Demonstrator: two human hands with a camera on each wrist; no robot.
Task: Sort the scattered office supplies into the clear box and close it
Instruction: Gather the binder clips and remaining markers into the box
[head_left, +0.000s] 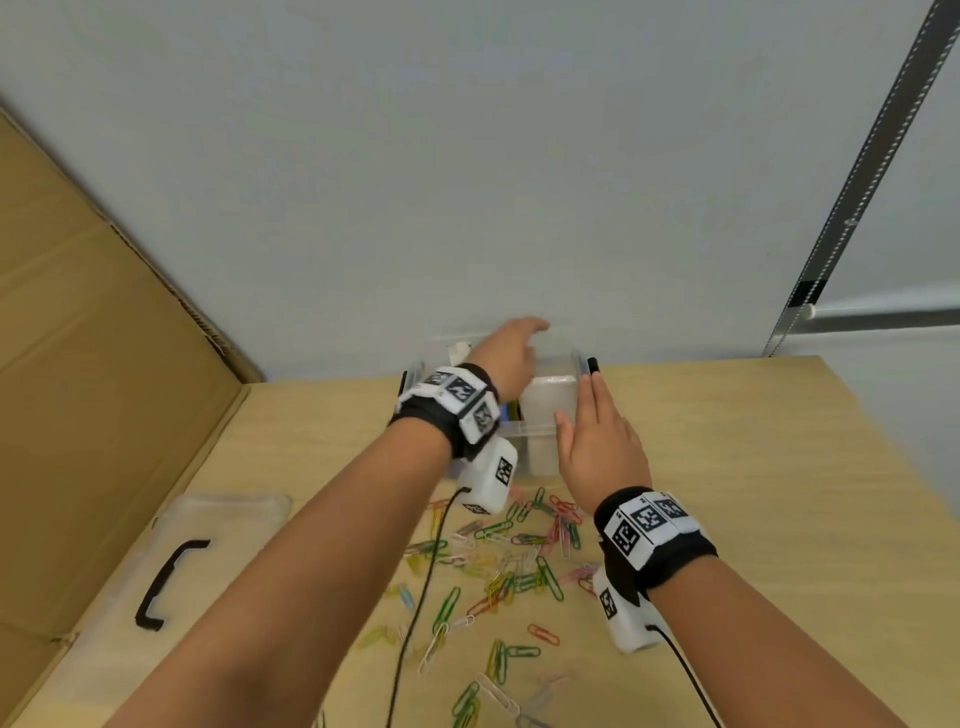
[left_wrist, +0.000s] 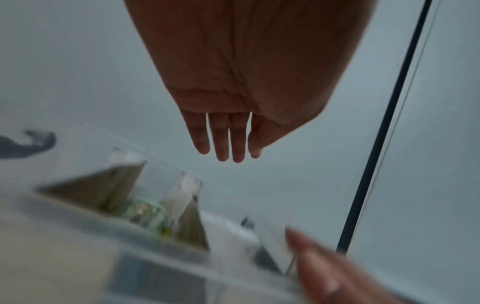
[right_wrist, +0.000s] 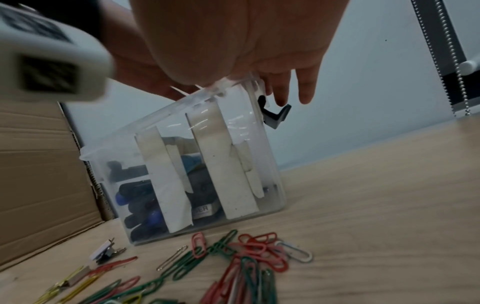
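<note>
paper clips (head_left: 519, 561) lie scattered nearest you on the counter (head_left: 779, 493), their long axes pointing every way, none boxed yet. beyond them the clear box (right_wrist: 202, 164) stands upright and open against the wall, dividers running front to back, pens stacked lengthwise in its left section. your right hand (head_left: 597, 447) lies flat, fingers straight, along the box's right side beside the black latch (right_wrist: 275, 115), likely to steady it. your left hand (head_left: 511, 358) hovers over the box with its grip slack and holding nothing. box's lid (head_left: 208, 551) lies flat to your left.
</note>
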